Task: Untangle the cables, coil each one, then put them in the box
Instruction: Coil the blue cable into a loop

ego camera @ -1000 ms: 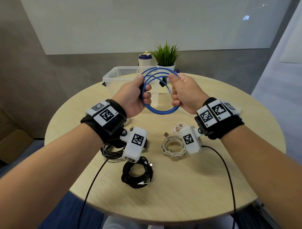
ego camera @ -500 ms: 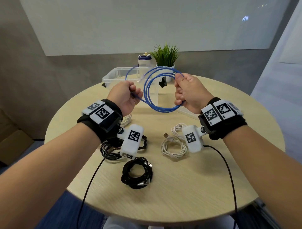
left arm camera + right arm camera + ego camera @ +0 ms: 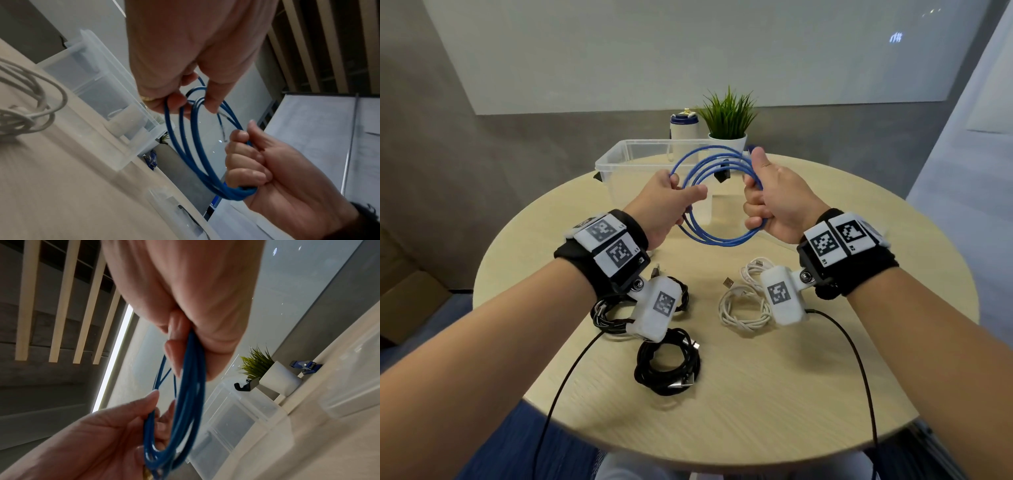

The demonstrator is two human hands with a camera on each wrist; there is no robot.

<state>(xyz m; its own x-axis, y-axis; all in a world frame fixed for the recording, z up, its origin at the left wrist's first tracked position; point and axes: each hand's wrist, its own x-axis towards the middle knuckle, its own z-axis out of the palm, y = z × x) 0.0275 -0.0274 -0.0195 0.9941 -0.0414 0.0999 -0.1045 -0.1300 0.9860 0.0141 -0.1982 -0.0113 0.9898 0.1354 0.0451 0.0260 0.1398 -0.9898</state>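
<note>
Both hands hold a blue cable (image 3: pixel 717 240) wound into a round coil above the table, just in front of the clear plastic box (image 3: pixel 619 161). My left hand (image 3: pixel 671 198) pinches the coil's left side between thumb and fingers; the left wrist view shows the strands (image 3: pixel 185 142) passing through those fingers. My right hand (image 3: pixel 767 202) grips the coil's right side in a fist, thumb up, with the bundled strands (image 3: pixel 189 402) running through it. On the table lie a white coiled cable (image 3: pixel 739 308), a black coiled cable (image 3: pixel 667 363) and another dark coil (image 3: pixel 606 311).
The round wooden table (image 3: pixel 791 394) carries a potted plant (image 3: pixel 727 120) and a white-and-blue bottle (image 3: pixel 684 126) behind the box. A small black clip (image 3: pixel 722 175) sits at the box's rim. Thin black wires (image 3: pixel 859 370) trail from the wrist cameras over the table's near edge.
My left hand first slid leftward along a loose strand, then came back and took hold of the coil's left side again. The right hand kept its grip and shifted slightly right.
</note>
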